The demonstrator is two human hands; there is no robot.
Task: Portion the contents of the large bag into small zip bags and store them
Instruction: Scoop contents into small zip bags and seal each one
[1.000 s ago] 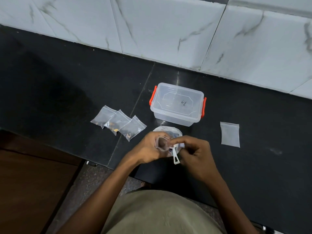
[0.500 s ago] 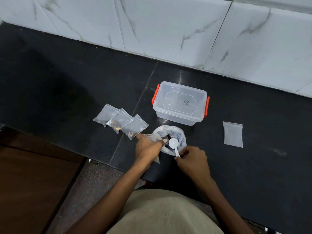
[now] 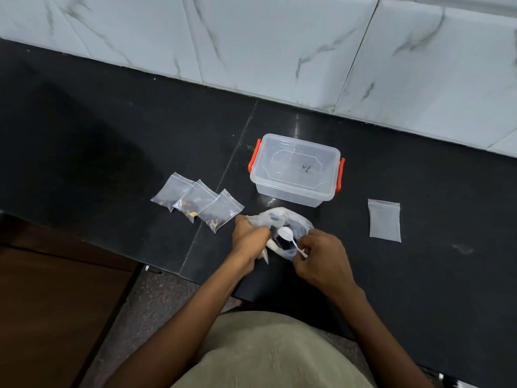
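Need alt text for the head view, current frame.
Seen from above, a person's right hand dips a white spoon into an open large bag on a black counter, while the left hand holds a small zip bag at its rim. Three filled bags lie left, a lidded clear box behind, one empty bag right.
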